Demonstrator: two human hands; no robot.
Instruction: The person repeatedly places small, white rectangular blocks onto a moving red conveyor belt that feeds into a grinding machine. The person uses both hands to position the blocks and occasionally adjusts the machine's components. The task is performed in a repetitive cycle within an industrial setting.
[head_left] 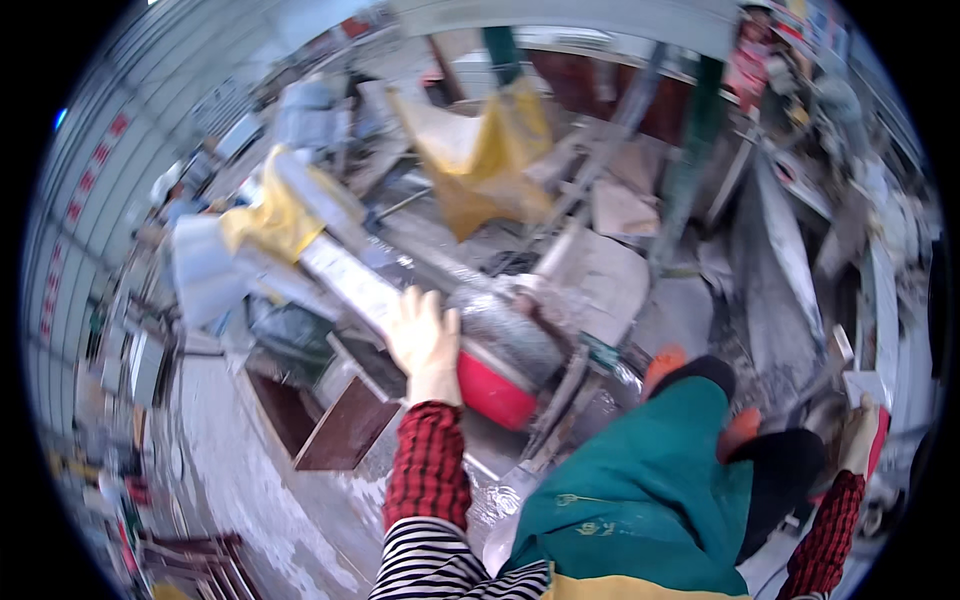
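Observation:
My left hand [425, 335], in a pale glove, lies with its fingers spread over the near end of a long white strip [345, 275]. Just right of that hand is a rounded grey machine part [510, 335] with a bright red lower cover [495, 390]; it looks wet. Yellow cloth [275, 215] drapes over the far part of the strip. At the far right edge my right hand [858, 437], also gloved, is beside a red-edged object [879, 440]. Blur hides how its fingers sit. A small white block [865, 385] is just above it.
A brown open box [345, 425] stands left of my left forearm. More yellow cloth [495, 150] hangs ahead, near a green post [690, 160]. Grey slabs and boards lie about. A green apron [620, 480] covers my lap. Another person [175, 195] is far left.

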